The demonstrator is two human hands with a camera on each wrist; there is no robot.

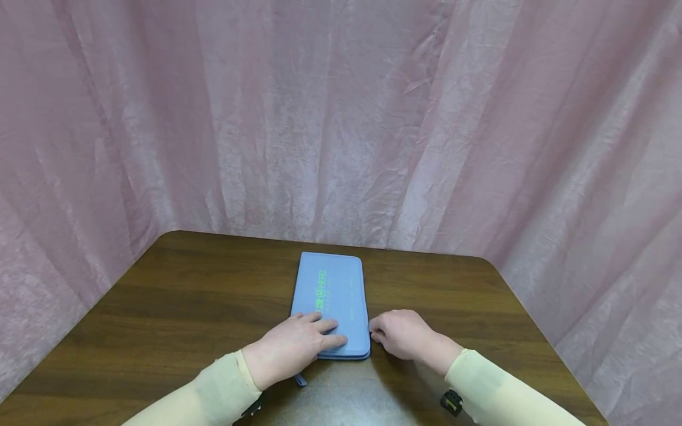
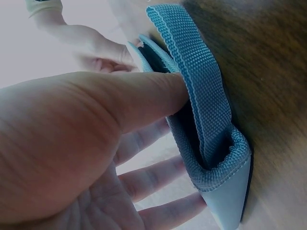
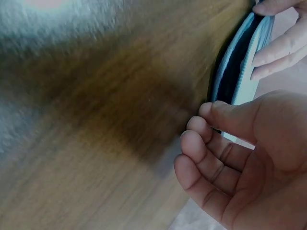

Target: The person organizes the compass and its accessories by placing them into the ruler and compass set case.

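Note:
A flat light-blue zip case with green lettering lies on the table. My left hand grips its near left part, fingers spread over the cover and thumb at the edge. Beside that thumb, a blue webbing loop sticks out from the case's end. At the right edge near the close corner, my right hand pinches at the zipper with thumb and forefinger, the other fingers curled. The zipper pull is hidden by the fingertips. In the right wrist view a dark gap runs along the case's near side.
The brown wooden table has rounded far corners. Pink curtains hang behind it and at both sides. A small dark device sits at the right wrist.

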